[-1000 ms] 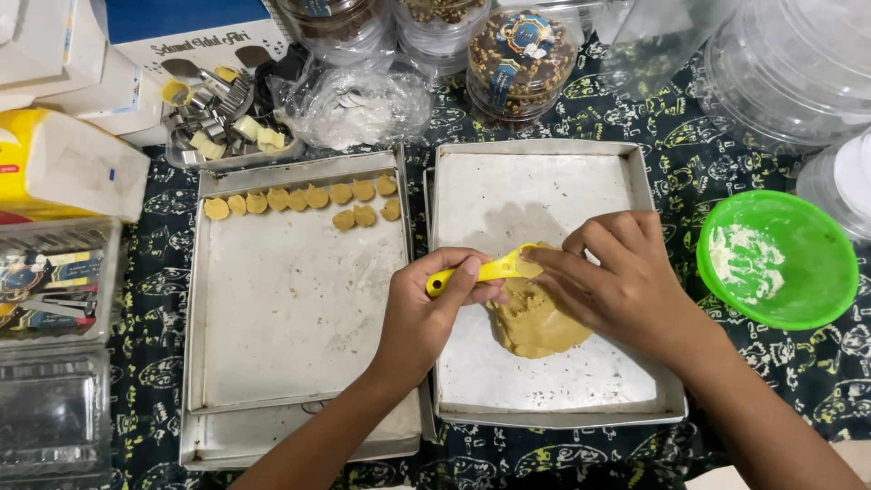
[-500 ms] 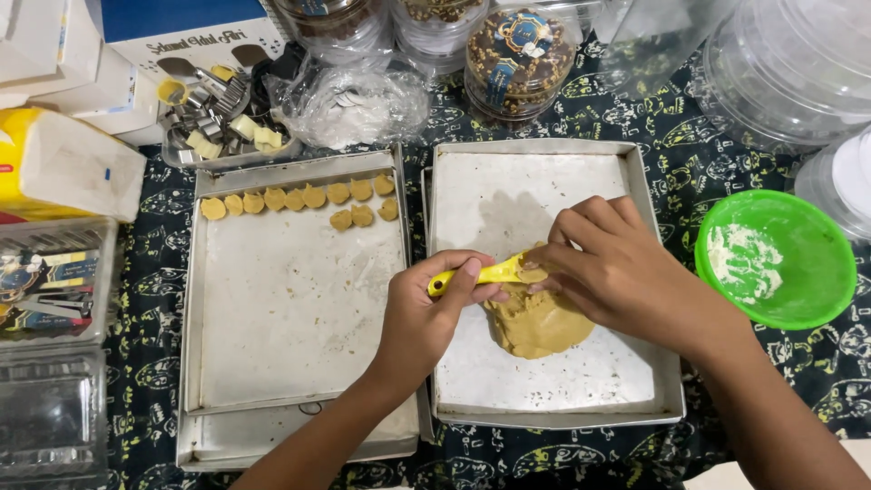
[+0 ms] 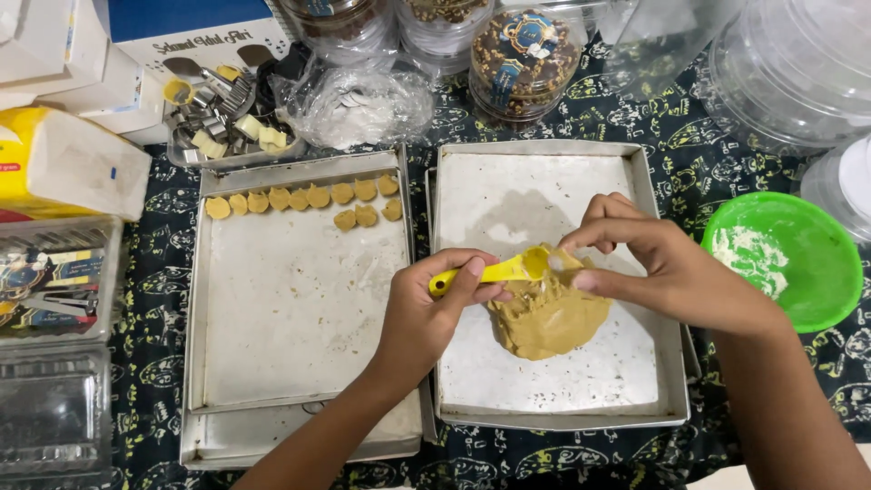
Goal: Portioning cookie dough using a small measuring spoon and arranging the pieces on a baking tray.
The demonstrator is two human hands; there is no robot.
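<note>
Now the left hand (image 3: pixel 426 313) grips a yellow scoop (image 3: pixel 494 270), fingers curled round its handle, long axis running sideways toward the right hand (image 3: pixel 667 272), whose fingertips pinch at the bowl; the dough lump (image 3: pixel 544 318) sits just below both.

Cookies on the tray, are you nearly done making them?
Not nearly. About ten shaped dough pieces sit at the far end of the left tray, most of it bare. The left hand holds a yellow spoon while the right hand presses dough into it. A big dough lump remains on the right tray.
</note>
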